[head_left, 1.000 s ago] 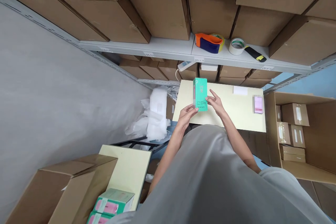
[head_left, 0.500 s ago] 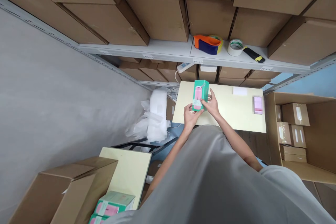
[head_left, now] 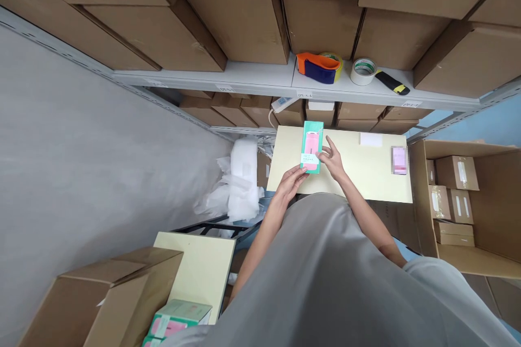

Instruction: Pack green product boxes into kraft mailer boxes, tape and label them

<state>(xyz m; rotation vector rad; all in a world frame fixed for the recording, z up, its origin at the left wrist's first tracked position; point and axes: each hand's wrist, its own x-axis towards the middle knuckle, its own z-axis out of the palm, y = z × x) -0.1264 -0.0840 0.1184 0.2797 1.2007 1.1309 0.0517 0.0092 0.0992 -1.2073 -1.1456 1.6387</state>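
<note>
A green box with a pink printed picture (head_left: pixel 312 143) is held upright over the pale yellow table (head_left: pixel 354 173), its front facing me. My right hand (head_left: pixel 331 159) grips its right side, the thumb on the front and other fingers partly hidden behind. At the lower left corner, my left hand (head_left: pixel 291 181) holds the box with its fingertips. A blurred pink item (head_left: pixel 399 160) and a white card or paper (head_left: pixel 370 139) lie farther right on the same table.
Above the table, a shelf (head_left: pixel 260 77) carries cartons, an orange and blue tape dispenser (head_left: pixel 319 68), a tape roll (head_left: pixel 363 71) and a utility knife (head_left: pixel 392 82). White wrapping (head_left: pixel 244 179) stands left. An open carton (head_left: pixel 496 211) holds small boxes at right. More green boxes (head_left: pixel 179 317) sit lower left.
The green box has turned so its front faces me more squarely and its side no longer shows. My left hand has shifted slightly left and down along its lower corner.
</note>
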